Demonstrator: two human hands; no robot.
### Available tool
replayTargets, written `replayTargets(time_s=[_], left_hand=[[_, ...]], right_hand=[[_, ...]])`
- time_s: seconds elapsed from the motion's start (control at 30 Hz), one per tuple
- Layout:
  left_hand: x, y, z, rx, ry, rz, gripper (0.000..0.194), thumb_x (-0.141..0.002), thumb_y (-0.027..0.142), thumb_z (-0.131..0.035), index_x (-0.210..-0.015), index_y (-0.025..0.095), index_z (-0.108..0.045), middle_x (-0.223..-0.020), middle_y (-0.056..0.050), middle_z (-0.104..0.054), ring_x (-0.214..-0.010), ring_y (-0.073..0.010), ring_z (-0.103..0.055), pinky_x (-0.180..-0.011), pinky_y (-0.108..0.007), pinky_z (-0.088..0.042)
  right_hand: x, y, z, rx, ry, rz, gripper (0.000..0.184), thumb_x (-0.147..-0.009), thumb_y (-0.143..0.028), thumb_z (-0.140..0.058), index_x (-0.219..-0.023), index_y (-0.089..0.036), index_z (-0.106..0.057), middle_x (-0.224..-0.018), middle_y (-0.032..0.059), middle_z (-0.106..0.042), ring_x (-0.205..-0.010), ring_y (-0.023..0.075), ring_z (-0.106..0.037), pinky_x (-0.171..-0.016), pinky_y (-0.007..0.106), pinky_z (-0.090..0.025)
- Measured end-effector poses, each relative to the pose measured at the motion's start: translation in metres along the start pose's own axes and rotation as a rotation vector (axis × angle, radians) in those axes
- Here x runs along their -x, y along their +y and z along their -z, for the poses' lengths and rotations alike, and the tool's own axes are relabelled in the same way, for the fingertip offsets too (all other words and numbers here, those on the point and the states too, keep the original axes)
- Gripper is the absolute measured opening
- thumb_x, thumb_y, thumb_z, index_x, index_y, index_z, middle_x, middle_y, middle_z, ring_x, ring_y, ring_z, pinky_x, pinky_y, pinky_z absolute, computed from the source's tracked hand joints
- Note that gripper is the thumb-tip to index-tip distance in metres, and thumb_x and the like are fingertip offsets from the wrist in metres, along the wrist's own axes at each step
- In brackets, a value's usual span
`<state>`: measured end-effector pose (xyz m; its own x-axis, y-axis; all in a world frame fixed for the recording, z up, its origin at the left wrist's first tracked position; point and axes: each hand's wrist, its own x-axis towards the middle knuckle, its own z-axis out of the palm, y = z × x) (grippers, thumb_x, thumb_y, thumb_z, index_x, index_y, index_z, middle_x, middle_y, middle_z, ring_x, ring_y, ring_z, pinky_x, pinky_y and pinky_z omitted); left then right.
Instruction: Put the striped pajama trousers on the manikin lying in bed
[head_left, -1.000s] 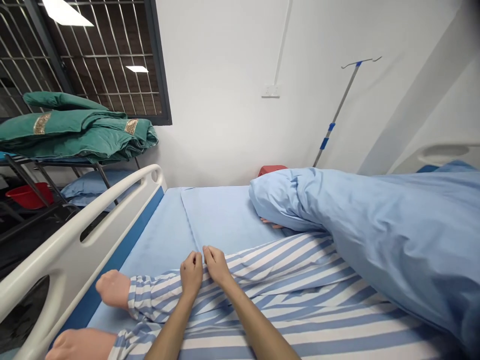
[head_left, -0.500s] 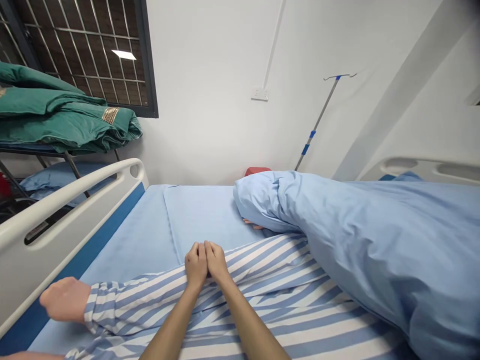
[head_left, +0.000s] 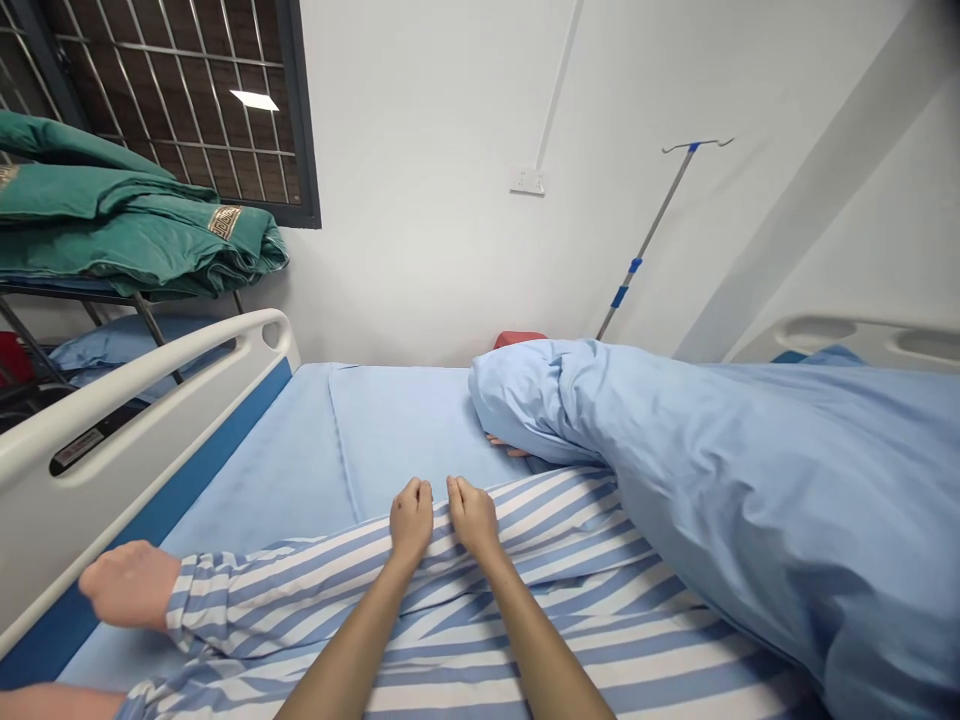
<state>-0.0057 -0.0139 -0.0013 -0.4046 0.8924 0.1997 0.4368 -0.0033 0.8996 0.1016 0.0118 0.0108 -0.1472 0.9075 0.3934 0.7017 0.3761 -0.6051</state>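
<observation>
My left hand (head_left: 412, 521) and my right hand (head_left: 473, 516) are both closed into loose fists, a small gap between them. They are at the knee of the far leg in blue-and-white striped trousers (head_left: 300, 578), at its upper side. No object sticks out of either fist; the inner fingers are partly hidden. The leg belongs to a figure lying on the bed, with a bare foot (head_left: 135, 585) at the left. A light blue quilt (head_left: 675, 450) is folded back over the figure's upper part. Fingertips (head_left: 508, 447) of the figure show under the quilt's edge.
A cream bed end board (head_left: 172, 375) stands left, beyond it a rack with green folded bedding (head_left: 142, 235). The blue sheet (head_left: 405, 410) reaches the white wall. Behind the bed are a drip pole (head_left: 652, 230) and a red object (head_left: 520, 338).
My hands were pressed together on the leg; now they are apart and slightly further right along it. The view has shifted a little. The quilt and the legs lie as before.
</observation>
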Motion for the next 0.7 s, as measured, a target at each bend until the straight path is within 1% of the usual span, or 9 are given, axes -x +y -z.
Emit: replayTargets(time_s=[0.13,0.23,0.33,0.4,0.47,0.53,0.57,0.63,0.7], left_hand=[[0.002,-0.001,0.013,0.035,-0.070,-0.030,0.033,-0.083,0.038,-0.029,-0.058,0.020,-0.041,-0.054,0.005,-0.045,-0.056,-0.0104,-0.044,-0.059,-0.023,-0.030],[0.004,-0.008,0.033,0.040,-0.072,-0.022,0.034,-0.083,0.040,-0.030,-0.057,0.020,-0.040,-0.052,0.005,-0.043,-0.055,-0.0106,-0.043,-0.058,-0.023,-0.030],[0.007,-0.028,0.073,-0.001,0.002,0.010,0.034,-0.082,0.042,-0.030,-0.057,0.020,-0.039,-0.052,0.005,-0.042,-0.056,-0.0115,-0.044,-0.059,-0.024,-0.031],[0.011,-0.047,0.108,-0.074,0.074,0.031,0.035,-0.083,0.042,-0.030,-0.057,0.021,-0.039,-0.053,0.004,-0.043,-0.057,-0.0122,-0.044,-0.059,-0.024,-0.032],[0.015,-0.067,0.143,-0.167,0.140,0.037,0.034,-0.084,0.043,-0.028,-0.059,0.021,-0.040,-0.053,0.004,-0.045,-0.056,-0.0127,-0.046,-0.060,-0.025,-0.033],[0.019,-0.085,0.171,-0.240,0.178,0.036,0.033,-0.084,0.042,-0.027,-0.063,0.022,-0.043,-0.057,0.003,-0.050,-0.058,-0.0134,-0.049,-0.061,-0.025,-0.035],[0.020,-0.092,0.180,-0.267,0.191,0.035,0.032,-0.084,0.042,-0.027,-0.066,0.023,-0.045,-0.060,0.002,-0.053,-0.061,-0.0140,-0.052,-0.062,-0.025,-0.037],[0.021,-0.104,0.189,-0.314,0.203,0.008,0.030,-0.084,0.041,-0.028,-0.071,0.023,-0.049,-0.068,0.000,-0.059,-0.067,-0.0151,-0.056,-0.065,-0.026,-0.040],[0.018,-0.113,0.190,-0.378,0.235,-0.052,0.028,-0.082,0.039,-0.030,-0.075,0.024,-0.052,-0.078,-0.002,-0.064,-0.075,-0.0162,-0.059,-0.069,-0.027,-0.043]], right_hand=[[0.004,0.003,-0.008,0.155,-0.020,0.018,0.045,-0.093,-0.036,-0.023,-0.064,-0.019,-0.052,-0.055,0.0008,-0.057,-0.052,0.0120,-0.048,-0.054,0.027,-0.019],[0.004,0.001,-0.009,0.203,-0.027,0.021,0.045,-0.094,-0.035,-0.022,-0.065,-0.019,-0.053,-0.056,0.0011,-0.058,-0.053,0.0123,-0.049,-0.054,0.027,-0.019],[0.002,0.000,-0.008,0.246,-0.031,-0.010,0.044,-0.093,-0.035,-0.023,-0.066,-0.020,-0.054,-0.058,0.0015,-0.059,-0.055,0.0131,-0.050,-0.054,0.027,-0.018],[0.002,-0.003,-0.011,0.261,-0.034,-0.039,0.043,-0.093,-0.036,-0.024,-0.068,-0.020,-0.055,-0.059,0.0020,-0.060,-0.056,0.0135,-0.051,-0.054,0.027,-0.018],[0.004,-0.012,-0.021,0.234,-0.052,-0.049,0.043,-0.093,-0.035,-0.024,-0.068,-0.020,-0.055,-0.060,0.0020,-0.060,-0.057,0.0134,-0.052,-0.053,0.026,-0.020],[0.010,-0.031,-0.041,0.171,-0.092,-0.015,0.043,-0.093,-0.034,-0.024,-0.067,-0.020,-0.055,-0.060,0.0017,-0.060,-0.057,0.0129,-0.052,-0.054,0.026,-0.021],[0.015,-0.045,-0.054,0.134,-0.116,0.015,0.043,-0.093,-0.034,-0.023,-0.067,-0.019,-0.055,-0.060,0.0016,-0.060,-0.057,0.0128,-0.052,-0.054,0.025,-0.022],[0.027,-0.080,-0.082,0.063,-0.155,0.087,0.043,-0.093,-0.033,-0.024,-0.068,-0.019,-0.055,-0.061,0.0017,-0.060,-0.057,0.0127,-0.051,-0.054,0.025,-0.023],[0.041,-0.121,-0.108,-0.049,-0.200,0.159,0.044,-0.094,-0.034,-0.023,-0.067,-0.019,-0.055,-0.061,0.0017,-0.060,-0.056,0.0123,-0.050,-0.054,0.025,-0.024]])
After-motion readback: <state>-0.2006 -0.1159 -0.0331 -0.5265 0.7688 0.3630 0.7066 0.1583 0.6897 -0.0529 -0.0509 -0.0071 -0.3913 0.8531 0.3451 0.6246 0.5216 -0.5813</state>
